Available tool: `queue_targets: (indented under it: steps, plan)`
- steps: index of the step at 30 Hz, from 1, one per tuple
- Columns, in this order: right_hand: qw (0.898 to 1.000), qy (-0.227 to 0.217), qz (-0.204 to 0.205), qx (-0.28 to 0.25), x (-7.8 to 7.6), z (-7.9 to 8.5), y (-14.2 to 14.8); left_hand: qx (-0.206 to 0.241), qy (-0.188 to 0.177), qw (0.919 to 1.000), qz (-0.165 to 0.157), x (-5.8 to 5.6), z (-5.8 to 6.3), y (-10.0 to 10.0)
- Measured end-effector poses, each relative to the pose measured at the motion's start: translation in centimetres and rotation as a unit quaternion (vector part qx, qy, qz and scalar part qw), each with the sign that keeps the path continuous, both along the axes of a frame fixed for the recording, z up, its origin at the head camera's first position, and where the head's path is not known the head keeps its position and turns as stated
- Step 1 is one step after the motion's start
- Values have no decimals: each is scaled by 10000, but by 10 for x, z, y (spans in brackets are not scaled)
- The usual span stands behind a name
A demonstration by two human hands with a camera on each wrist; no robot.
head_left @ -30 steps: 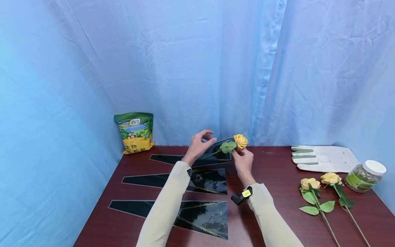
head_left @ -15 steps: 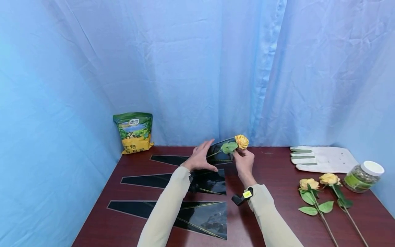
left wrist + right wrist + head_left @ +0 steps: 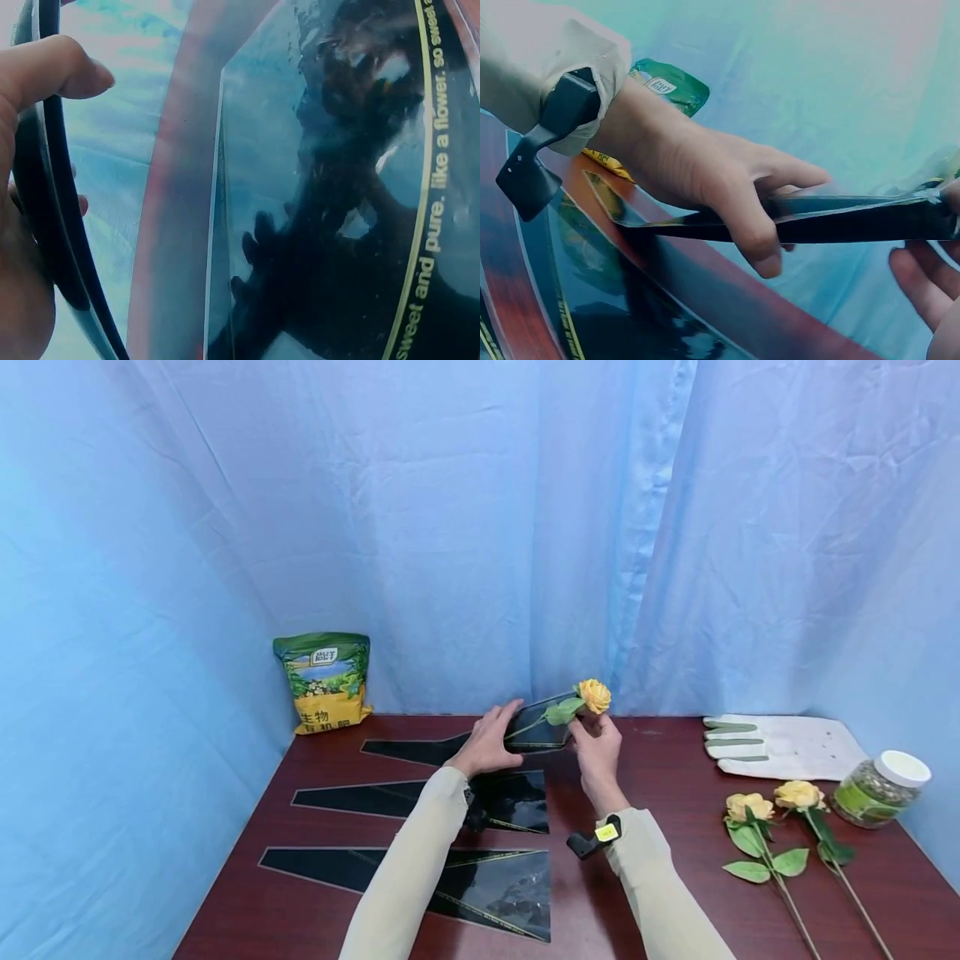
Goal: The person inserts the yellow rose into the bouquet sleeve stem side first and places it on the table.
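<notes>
In the head view a yellow rose [image 3: 595,696] with green leaves lies along a black flower sleeve [image 3: 546,720], its stem pointing left. My left hand [image 3: 487,743] grips the sleeve around its middle; in the right wrist view the left thumb [image 3: 756,244] lies on the near side and the fingers behind. At the sleeve's wide right end, my right hand [image 3: 597,750] pinches the edge just below the rose head. In the right wrist view, only a few fingers [image 3: 922,281] of the right hand show. The left wrist view catches the sleeve [image 3: 49,195] edge-on.
Two more black sleeves, a middle one [image 3: 517,802] and a nearer one [image 3: 495,889], lie flat on the dark red table [image 3: 240,910]. Back left stands a fertilizer bag [image 3: 324,683]. To the right are white gloves [image 3: 795,747], a lidded jar [image 3: 879,789] and two yellow roses [image 3: 750,807].
The left hand has come down from above the sleeve, opened wide, and now grips it. The rose and the sleeve's wide end have shifted slightly right in the right hand.
</notes>
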State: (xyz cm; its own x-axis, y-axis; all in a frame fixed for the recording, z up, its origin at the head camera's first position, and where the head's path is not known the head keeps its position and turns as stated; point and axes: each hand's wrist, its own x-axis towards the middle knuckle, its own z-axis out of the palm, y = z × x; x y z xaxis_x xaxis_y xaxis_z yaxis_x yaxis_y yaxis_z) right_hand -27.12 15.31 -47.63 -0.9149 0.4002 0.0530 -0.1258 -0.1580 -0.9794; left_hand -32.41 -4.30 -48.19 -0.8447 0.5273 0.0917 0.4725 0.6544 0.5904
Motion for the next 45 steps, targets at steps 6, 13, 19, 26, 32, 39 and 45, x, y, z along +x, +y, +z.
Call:
queue_targets:
  steps: [6, 13, 19, 26, 32, 39, 45]
  plan:
    - [9975, -34, 662, -236, 3, 12, 16, 262, -84, 9996, 62, -1, 1, -3]
    - [9899, 23, 1311, 544, 12, 29, 33, 327, -84, 9992, 197, 0, 3, -6]
    - [9918, 132, 1272, 29, 11, 38, 39, 330, -49, 9991, 267, 0, 4, -6]
    - [9959, -16, 793, -440, 10, 47, 40, 239, 62, 9994, 244, -1, 1, -5]
    - [9975, 43, 568, -418, 8, 50, 46, 244, 33, 9994, 228, 2, 0, -6]
    - [9982, 80, 589, -14, 9, 51, 53, 333, -7, 9993, 163, 5, 0, -6]
    - [9963, 172, 752, 378, 8, 50, 51, 227, 185, 9995, 93, 4, 0, -3]
